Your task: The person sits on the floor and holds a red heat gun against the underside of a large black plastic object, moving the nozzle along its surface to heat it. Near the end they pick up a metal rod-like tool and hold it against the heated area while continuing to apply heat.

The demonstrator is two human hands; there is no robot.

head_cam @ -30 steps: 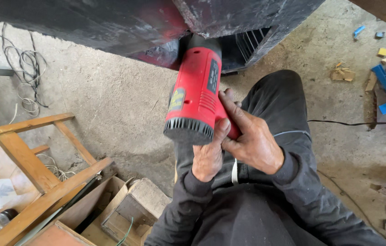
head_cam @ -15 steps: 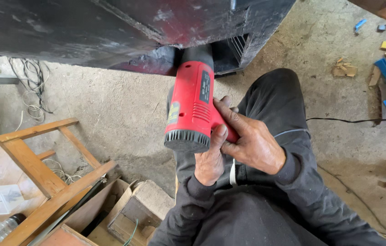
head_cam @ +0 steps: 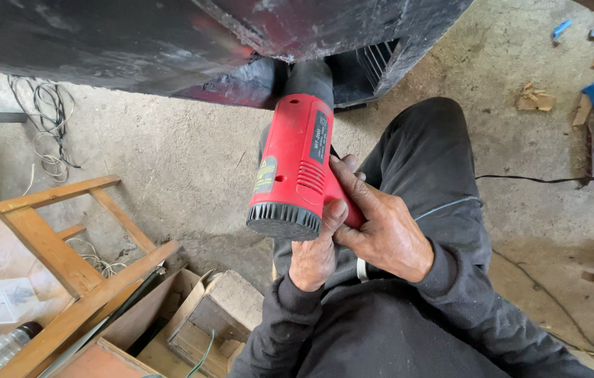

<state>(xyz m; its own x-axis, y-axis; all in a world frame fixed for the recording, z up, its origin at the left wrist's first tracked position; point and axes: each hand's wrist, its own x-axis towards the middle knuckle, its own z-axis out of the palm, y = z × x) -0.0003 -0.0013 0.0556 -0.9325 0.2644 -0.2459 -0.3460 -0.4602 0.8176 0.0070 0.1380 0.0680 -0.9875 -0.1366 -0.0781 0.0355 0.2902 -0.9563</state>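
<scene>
Head view: both hands grip a red plastic heat gun with a black ribbed rear vent (head_cam: 295, 168). The right hand (head_cam: 381, 234) has its fingers (head_cam: 348, 183) clamped along the gun's side; the left hand (head_cam: 316, 253) wraps beneath, thumb on the vent. Beyond the fingers, the nozzle meets a dark, scorched panel (head_cam: 171, 42). Left of the fingers stands a wooden stool frame (head_cam: 52, 245).

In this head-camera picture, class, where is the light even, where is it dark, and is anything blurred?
Head view: soft, even daylight on the concrete floor; the red heat gun and both hands, left hand and right hand, look sharp; the dark panel overhead is in shade; no glare.
</scene>
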